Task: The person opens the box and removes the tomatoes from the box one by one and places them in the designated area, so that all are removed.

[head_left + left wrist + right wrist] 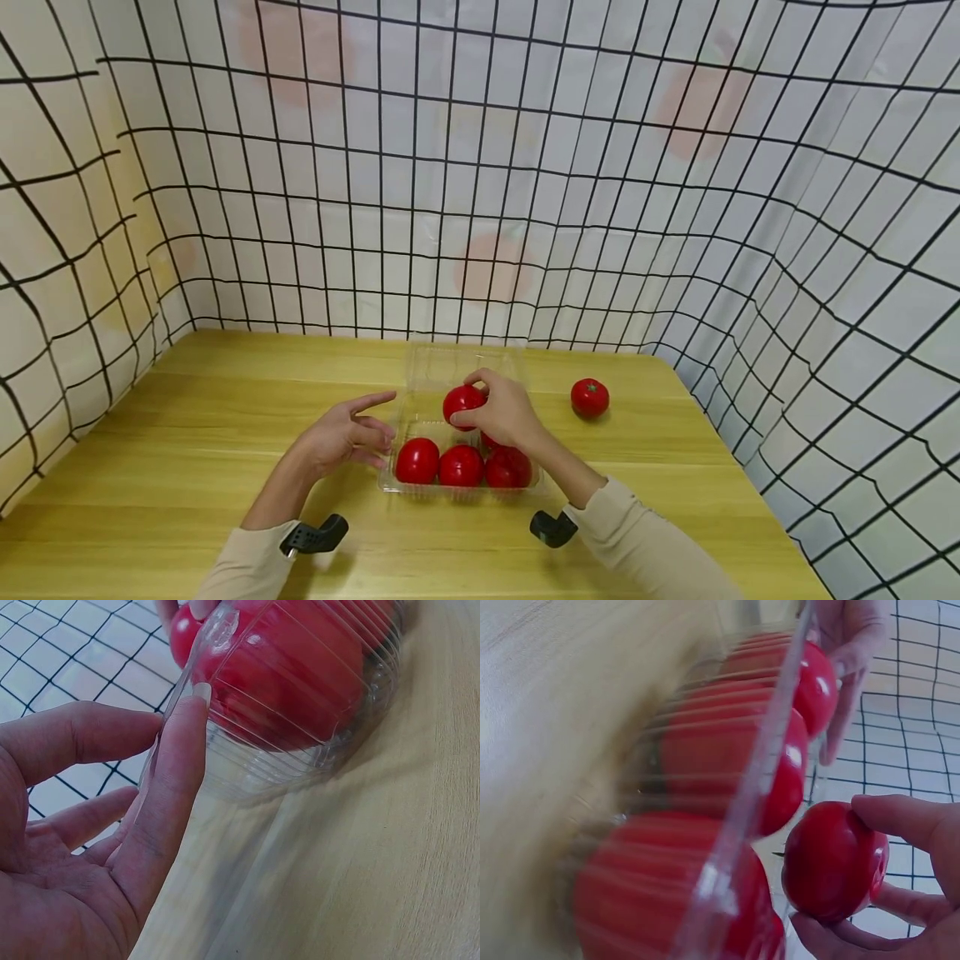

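A clear plastic clamshell box (386, 482) stands on the table with its lid (465, 358) folded back. Along its near side sit a left tomato (417, 461), a middle tomato (461, 466) and a right tomato (508, 467); another is partly hidden behind them. My right hand (508, 408) holds a red tomato (463, 406) above the back of the box, thumb and fingers around it, as the right wrist view also shows. At the box's left side, my left hand (347, 435) pinches the rim (176, 694) between thumb and finger, other fingers spread.
A single tomato (589, 398) lies on the table to the right of the box. Black wire mesh (480, 175) over pale sheeting encloses the wooden table (225, 400) at the back and sides. Each wrist carries a black camera mount (315, 534).
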Demonstrator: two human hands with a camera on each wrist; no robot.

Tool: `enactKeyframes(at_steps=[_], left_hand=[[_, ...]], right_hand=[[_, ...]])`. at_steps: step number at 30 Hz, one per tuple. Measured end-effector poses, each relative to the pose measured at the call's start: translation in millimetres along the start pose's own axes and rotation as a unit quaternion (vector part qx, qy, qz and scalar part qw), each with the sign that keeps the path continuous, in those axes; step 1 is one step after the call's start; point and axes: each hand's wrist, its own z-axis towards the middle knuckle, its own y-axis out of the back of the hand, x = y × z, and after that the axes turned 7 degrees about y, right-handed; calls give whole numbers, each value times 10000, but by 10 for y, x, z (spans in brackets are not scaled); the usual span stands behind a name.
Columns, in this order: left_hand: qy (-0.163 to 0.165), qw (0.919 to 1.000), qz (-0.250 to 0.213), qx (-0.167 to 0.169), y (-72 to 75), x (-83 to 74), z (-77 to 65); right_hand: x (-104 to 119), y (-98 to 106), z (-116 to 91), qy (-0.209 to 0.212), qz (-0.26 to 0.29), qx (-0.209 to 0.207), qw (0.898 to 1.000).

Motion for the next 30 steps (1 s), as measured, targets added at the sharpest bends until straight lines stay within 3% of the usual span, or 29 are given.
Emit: enactKeyframes(at_steps=[8, 13, 24, 30], left_hand=[[-10, 10000, -9, 16, 0, -2, -1], [-10, 10000, -6, 15, -5, -2, -4], [-39, 9999, -66, 72, -9, 13, 5], [-42, 9999, -80, 60, -1, 11, 4]], right_hand=[[17, 110, -17, -30, 513, -93, 9986], [-15, 123, -22, 68, 390, -93, 9992], [-66, 116, -38, -216, 530, -104, 9983], [-95, 145, -45, -101, 533, -240, 9982]])
